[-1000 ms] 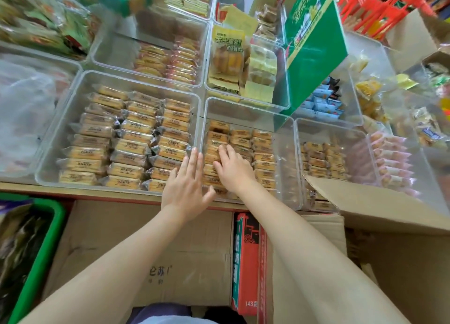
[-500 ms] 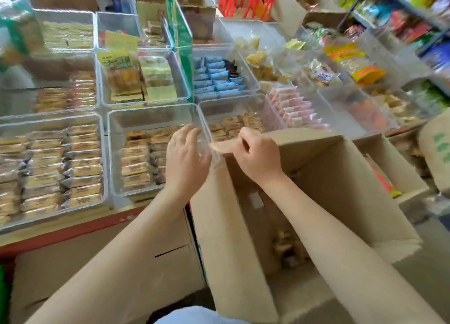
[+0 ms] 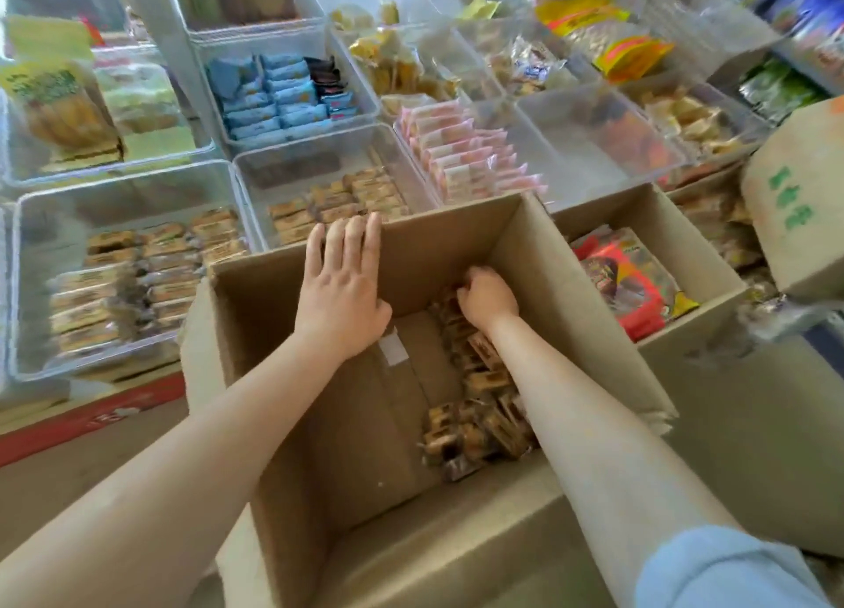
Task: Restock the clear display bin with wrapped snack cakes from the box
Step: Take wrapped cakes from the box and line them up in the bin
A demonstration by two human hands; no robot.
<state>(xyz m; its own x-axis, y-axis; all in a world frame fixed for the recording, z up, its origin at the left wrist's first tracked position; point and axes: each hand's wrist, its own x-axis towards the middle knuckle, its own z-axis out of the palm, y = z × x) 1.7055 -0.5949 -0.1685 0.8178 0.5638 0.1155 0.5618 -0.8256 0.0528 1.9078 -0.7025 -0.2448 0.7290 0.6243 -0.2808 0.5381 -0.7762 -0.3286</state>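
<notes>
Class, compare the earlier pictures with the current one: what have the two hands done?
Both hands left the clear bin. The right hand went down into the box and curls onto the snack cakes; the left hand now rests flat on its far wall. The bin's cakes stayed put.

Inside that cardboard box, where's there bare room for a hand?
The box floor is bare left of the cakes, below the left hand on the far wall. The right side is crowded: cakes piled there, the right hand among them.
</notes>
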